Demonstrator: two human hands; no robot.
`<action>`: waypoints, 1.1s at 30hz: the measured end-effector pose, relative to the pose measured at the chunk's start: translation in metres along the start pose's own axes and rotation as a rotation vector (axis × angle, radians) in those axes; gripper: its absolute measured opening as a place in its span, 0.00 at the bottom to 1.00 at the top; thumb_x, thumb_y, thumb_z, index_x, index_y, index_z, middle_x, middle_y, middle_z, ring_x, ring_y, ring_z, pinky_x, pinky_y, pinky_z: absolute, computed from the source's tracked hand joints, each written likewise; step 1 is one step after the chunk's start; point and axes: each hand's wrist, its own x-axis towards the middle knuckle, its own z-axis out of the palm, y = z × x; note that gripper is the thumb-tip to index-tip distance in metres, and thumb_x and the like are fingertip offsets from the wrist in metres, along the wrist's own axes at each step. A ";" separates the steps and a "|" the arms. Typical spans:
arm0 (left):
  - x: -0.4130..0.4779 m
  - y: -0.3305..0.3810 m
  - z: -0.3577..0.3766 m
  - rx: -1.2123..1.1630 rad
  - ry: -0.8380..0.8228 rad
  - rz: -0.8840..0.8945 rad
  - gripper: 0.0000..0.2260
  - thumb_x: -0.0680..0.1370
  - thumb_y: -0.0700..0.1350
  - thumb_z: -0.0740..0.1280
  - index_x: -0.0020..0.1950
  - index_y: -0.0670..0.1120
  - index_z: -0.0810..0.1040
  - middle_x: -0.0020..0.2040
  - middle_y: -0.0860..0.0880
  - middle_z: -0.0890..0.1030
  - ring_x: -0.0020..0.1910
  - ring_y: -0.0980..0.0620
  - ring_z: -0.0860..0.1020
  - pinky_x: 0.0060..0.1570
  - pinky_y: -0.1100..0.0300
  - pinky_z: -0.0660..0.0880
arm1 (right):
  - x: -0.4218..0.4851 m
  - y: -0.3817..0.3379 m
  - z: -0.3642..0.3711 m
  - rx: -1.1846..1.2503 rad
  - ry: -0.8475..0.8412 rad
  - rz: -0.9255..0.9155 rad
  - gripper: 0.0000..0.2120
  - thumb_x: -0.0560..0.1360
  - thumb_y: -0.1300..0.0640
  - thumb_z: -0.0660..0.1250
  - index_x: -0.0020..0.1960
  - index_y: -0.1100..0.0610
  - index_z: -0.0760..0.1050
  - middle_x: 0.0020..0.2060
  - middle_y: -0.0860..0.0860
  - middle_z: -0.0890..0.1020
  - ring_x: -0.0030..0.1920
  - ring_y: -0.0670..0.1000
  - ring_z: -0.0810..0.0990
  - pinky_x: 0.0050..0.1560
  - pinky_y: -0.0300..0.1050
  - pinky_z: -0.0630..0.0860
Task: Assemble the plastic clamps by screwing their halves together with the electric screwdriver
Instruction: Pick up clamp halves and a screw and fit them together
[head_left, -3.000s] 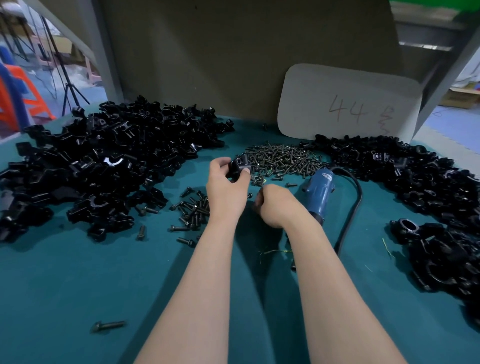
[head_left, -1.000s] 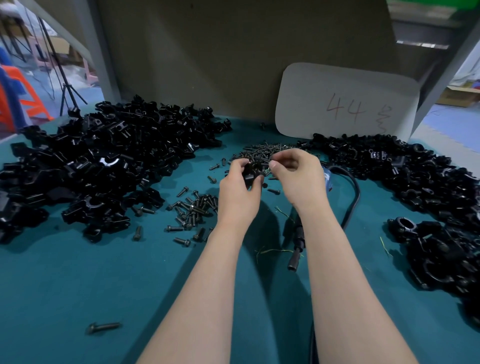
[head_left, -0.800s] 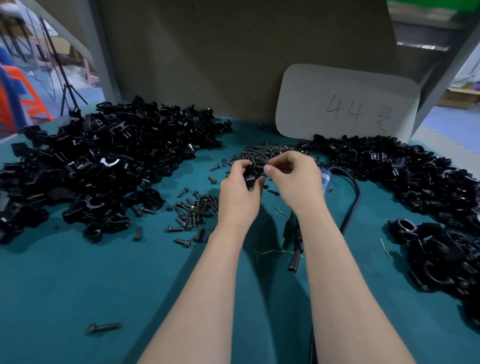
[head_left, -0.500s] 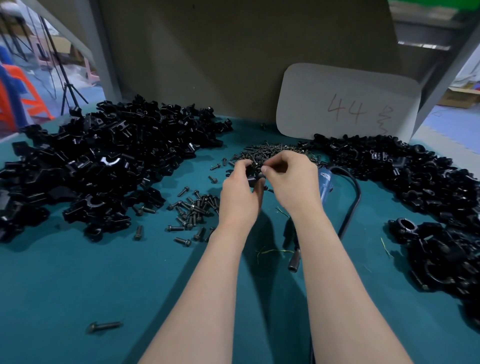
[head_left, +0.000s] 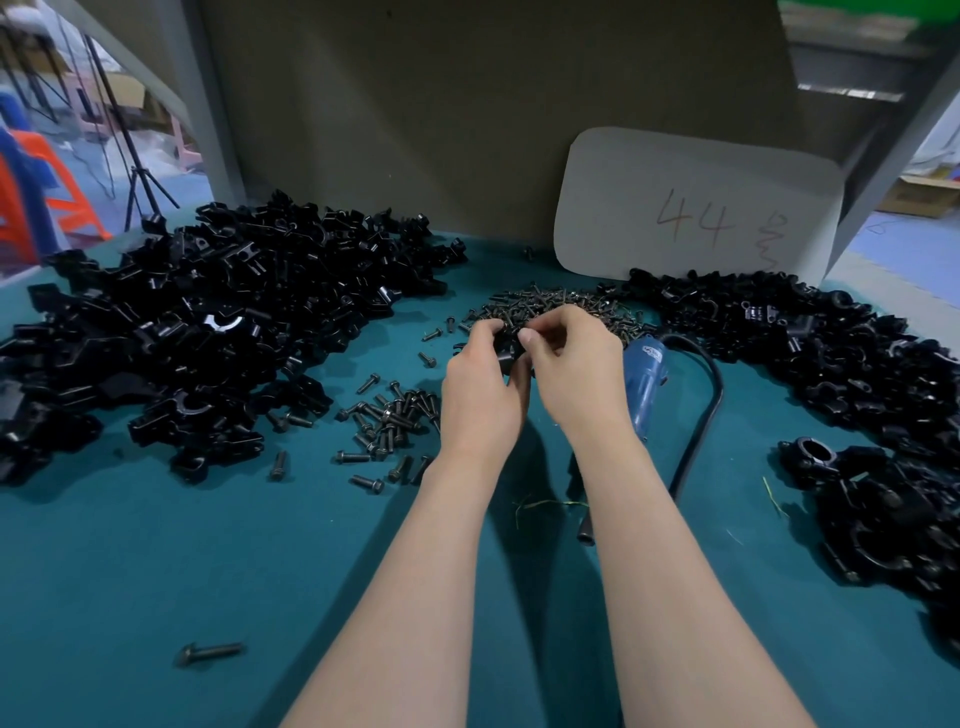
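Note:
My left hand (head_left: 480, 392) grips a black plastic clamp (head_left: 508, 349) above the teal table, in front of the small-screw pile (head_left: 550, 306). My right hand (head_left: 571, 371) meets it from the right, thumb and fingers pinched at the top of the clamp; a screw between them is too small to make out. The blue electric screwdriver (head_left: 644, 379) lies on the table just right of my right wrist, its black cable (head_left: 701, 415) looping toward me. Nobody holds it.
A big heap of black clamp halves (head_left: 197, 332) fills the left side, another heap of black clamps (head_left: 857, 395) the right. Longer bolts (head_left: 387, 421) lie scattered left of my left hand; one stray bolt (head_left: 210, 652) lies near the front. A card marked 44 (head_left: 696, 208) leans on the back wall.
My right hand came up from the table beside the screwdriver to the clamp in my left hand. Over the last second both hands shifted slightly, fingers working at the clamp's top.

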 end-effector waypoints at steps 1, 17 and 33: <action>-0.001 0.000 0.000 0.005 0.002 0.008 0.18 0.80 0.45 0.64 0.68 0.44 0.69 0.58 0.44 0.79 0.54 0.47 0.78 0.53 0.51 0.75 | 0.000 0.000 0.002 -0.001 0.005 0.007 0.01 0.78 0.58 0.65 0.47 0.55 0.75 0.41 0.47 0.77 0.42 0.44 0.75 0.40 0.26 0.67; -0.003 0.001 0.001 0.056 -0.033 0.003 0.25 0.80 0.45 0.64 0.74 0.48 0.59 0.59 0.41 0.79 0.51 0.42 0.79 0.52 0.47 0.75 | 0.003 0.006 -0.005 -0.056 -0.114 0.014 0.03 0.77 0.60 0.66 0.49 0.54 0.74 0.42 0.46 0.76 0.38 0.40 0.72 0.37 0.25 0.66; -0.002 -0.004 0.003 0.127 -0.017 0.027 0.28 0.78 0.38 0.63 0.76 0.48 0.57 0.60 0.42 0.79 0.55 0.41 0.78 0.47 0.56 0.68 | 0.000 0.012 0.002 0.066 -0.177 0.114 0.19 0.75 0.51 0.69 0.63 0.53 0.70 0.51 0.45 0.74 0.51 0.45 0.72 0.51 0.37 0.65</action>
